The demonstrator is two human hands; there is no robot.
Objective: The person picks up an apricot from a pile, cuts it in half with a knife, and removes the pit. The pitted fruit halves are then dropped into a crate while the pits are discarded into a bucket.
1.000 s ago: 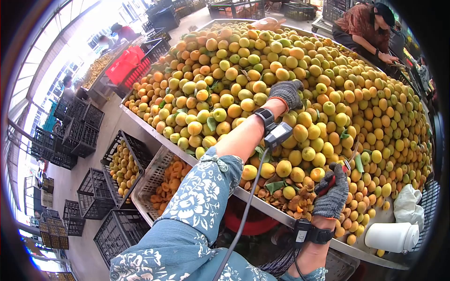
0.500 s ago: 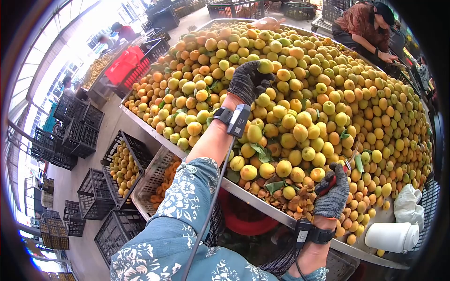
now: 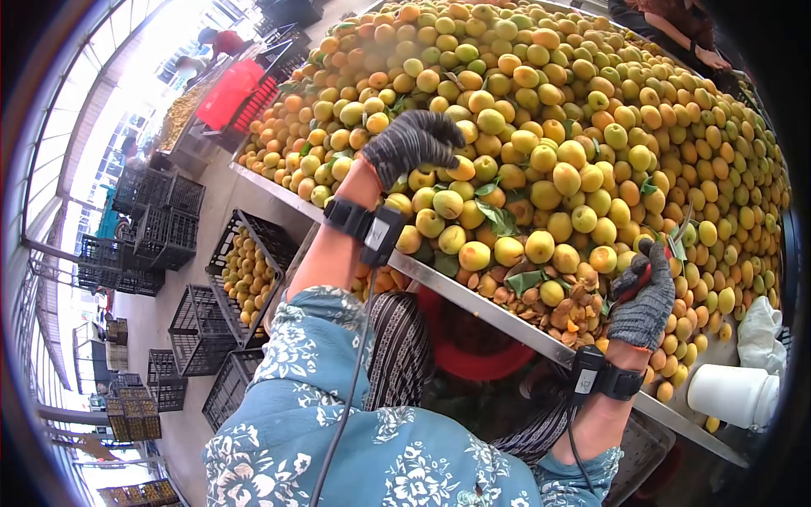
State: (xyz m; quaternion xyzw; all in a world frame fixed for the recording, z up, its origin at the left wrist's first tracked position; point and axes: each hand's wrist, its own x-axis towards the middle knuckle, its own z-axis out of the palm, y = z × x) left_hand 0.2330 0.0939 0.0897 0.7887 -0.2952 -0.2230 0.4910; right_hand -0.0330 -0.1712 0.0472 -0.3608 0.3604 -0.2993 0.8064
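Over the near left part of a big pile of yellow-orange fruit (image 3: 567, 179), my left hand (image 3: 412, 149), in a dark striped glove, has its fingers curled. Its palm faces away, so whatever it may hold is hidden. My right hand (image 3: 644, 296), in a grey glove, is closed round a red-handled tool (image 3: 644, 279) at the pile's near right edge. A thin metal part shows beyond its fingertips. Just left of this hand lie split fruit scraps (image 3: 581, 306), with green leaves (image 3: 525, 281) among them.
A metal table edge (image 3: 473, 306) runs below the pile. A red tub (image 3: 473, 346) stands beneath it. At right are a white container (image 3: 733, 395) and a white bag (image 3: 761, 334). Black crates (image 3: 201, 329) stand at left. A co-worker's arm (image 3: 676, 34) is at upper right.
The view has tilted down and shifted, so the pile appears higher and further right. My left hand has drawn back toward me over the fruit. My right hand still grips the red-handled tool.
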